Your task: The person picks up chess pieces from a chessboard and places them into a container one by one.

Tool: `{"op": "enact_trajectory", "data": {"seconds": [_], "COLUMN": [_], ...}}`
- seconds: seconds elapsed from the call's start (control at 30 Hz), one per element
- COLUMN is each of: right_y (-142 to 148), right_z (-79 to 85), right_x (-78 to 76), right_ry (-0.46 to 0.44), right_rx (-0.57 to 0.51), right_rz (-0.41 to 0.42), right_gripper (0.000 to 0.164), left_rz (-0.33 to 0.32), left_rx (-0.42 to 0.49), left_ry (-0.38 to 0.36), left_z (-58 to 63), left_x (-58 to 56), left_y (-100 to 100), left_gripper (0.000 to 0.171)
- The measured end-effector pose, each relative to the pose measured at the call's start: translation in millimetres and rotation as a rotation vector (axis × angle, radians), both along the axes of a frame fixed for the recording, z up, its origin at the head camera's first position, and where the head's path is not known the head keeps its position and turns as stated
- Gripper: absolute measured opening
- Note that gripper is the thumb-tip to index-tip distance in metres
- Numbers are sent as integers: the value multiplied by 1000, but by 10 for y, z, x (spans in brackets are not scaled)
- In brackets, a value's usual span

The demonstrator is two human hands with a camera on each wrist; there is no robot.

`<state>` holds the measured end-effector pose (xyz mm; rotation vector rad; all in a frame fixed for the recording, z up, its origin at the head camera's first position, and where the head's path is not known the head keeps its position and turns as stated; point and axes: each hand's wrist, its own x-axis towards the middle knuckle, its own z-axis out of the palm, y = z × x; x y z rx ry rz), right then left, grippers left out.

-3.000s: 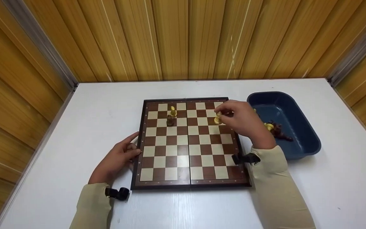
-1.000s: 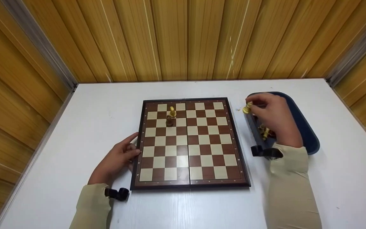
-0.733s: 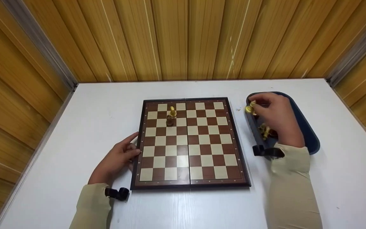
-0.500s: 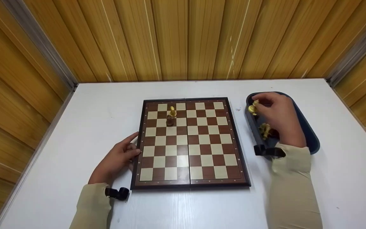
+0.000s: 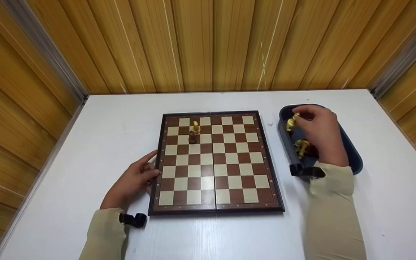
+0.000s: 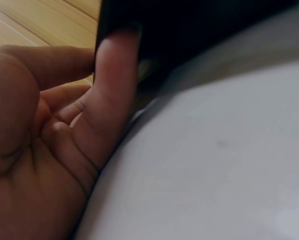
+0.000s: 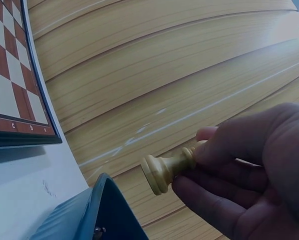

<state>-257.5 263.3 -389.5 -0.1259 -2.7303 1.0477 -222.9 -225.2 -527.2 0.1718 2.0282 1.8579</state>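
Note:
In the head view my right hand (image 5: 318,126) is over the blue bin (image 5: 354,155). It pinches a gold chess piece (image 5: 291,123) between thumb and fingers. The right wrist view shows the piece's round base (image 7: 159,175) pointing away from the fingers, its top hidden by them. My left hand (image 5: 132,180) touches the left edge of the chessboard (image 5: 226,162), with thumb and forefinger against its side; in the left wrist view the fingertips meet the dark edge (image 6: 159,30). On the board's far left stand a gold piece (image 5: 196,127) and a brown piece (image 5: 193,137).
Several gold and dark chess pieces (image 5: 302,147) lie inside the bin, partly covered by my right hand and wrist. Board and bin sit on a white table (image 5: 67,162), enclosed by wood-patterned walls (image 5: 193,43). A narrow gap separates bin from board.
My right hand has lifted the gold piece off the board's far right and carried it rightward to the bin, tilting it and drifting further right over the bin. The left hand stays put.

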Motion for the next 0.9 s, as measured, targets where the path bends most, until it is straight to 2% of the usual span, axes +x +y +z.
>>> {"op": "enact_trajectory", "data": {"seconds": [0.37,0.67,0.9], "right_y": [53,108,134], "right_z": [-41,-73,-84], "right_x": [-38,-59,-75], "right_ry": [4,-54,-95], "right_rx": [25,-2,-9], "right_rz": [-53,-97,-102], "right_gripper": [28,30,32], "left_rz": [-11,-14,-10], "left_rx": [-27,-24,-22], "left_ry": [2,3,3], "left_z": [6,13,12], "left_x": [-6,1,5], "left_y": [-8,-2,-11], "left_gripper": [70,69,69]}}
